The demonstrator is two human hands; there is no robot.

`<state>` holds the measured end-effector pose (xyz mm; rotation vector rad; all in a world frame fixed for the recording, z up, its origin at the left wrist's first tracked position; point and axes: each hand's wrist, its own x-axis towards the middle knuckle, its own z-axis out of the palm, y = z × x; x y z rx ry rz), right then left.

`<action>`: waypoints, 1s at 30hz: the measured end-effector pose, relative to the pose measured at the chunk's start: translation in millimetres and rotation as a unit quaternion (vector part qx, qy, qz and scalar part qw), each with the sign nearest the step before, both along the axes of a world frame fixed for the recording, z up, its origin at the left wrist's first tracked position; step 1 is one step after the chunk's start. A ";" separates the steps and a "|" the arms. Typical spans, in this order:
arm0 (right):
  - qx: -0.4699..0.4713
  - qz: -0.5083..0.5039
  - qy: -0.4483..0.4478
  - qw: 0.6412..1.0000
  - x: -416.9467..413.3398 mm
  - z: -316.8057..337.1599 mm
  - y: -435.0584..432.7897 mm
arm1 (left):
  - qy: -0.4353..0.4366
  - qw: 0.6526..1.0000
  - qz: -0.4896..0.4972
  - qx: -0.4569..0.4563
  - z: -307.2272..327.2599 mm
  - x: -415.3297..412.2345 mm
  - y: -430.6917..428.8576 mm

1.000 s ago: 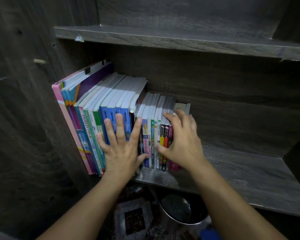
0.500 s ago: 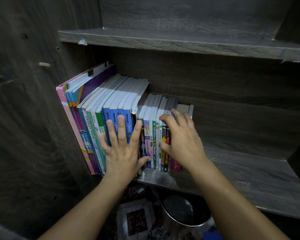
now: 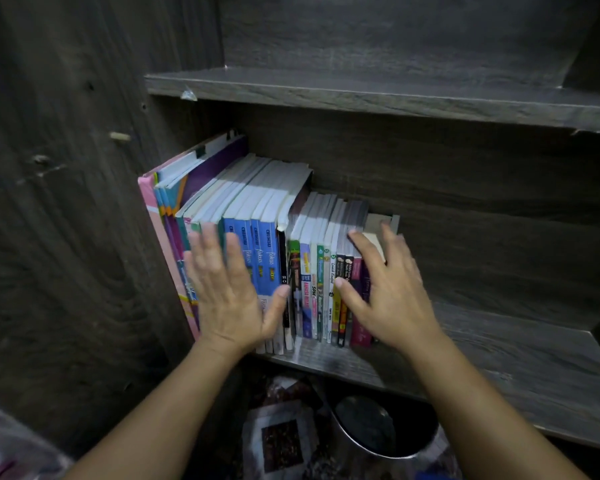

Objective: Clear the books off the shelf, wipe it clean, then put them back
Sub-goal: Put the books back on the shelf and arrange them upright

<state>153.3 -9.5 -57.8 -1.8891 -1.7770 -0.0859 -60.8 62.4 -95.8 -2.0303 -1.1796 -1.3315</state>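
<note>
1. The books (image 3: 257, 202) all stand upright in one row at the left end of the shelf (image 3: 499, 368), tall ones furthest left and small books (image 3: 323, 220) next. None is off the shelf.
2. The left hand (image 3: 229, 299) has changed. Half a second ago it lay flat on the blue spines (image 3: 262, 261). Now it has slid toward the shelf's left end, with its fingertips over the green spines. It is blurred, so we read it as mid-move. The fingers are straight and spread and the thumb sticks out. It presses on the spines and grips nothing.
3. The right hand (image 3: 392, 299) keeps its place at the end of the row nearest the shelf's middle. Its fingers were bunched over the small books' tops and are now fanned. The index finger is on a grey top edge, the others are over the beige book (image 3: 374, 223), and the thumb is on a black-and-orange spine. It is laid on the books, and we see it pinching none of them.
4. The books themselves have not shifted. They have the same order and the same lean.
5. We judge this to be bracketing the row from both ends, not lifting it. It could be setup for clearing the shelf or a final tidy after putting the books back, and we cannot tell which. No cloth is in view.
6. A metal bin (image 3: 378, 427) sits below the shelf.
</note>
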 end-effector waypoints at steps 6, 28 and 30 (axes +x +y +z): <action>-0.012 0.016 -0.017 1.000 -12.4 3.3 5.2 | -0.022 1.000 0.001 0.006 -0.9 -24.5 26.0; 0.009 -0.062 -0.109 0.992 -19.2 25.8 -4.5 | 0.033 0.998 -0.046 0.012 33.5 15.7 -23.3; -0.029 -0.079 -0.077 0.993 -11.5 24.8 -9.5 | 0.119 0.991 -0.063 -0.007 31.3 39.2 -32.4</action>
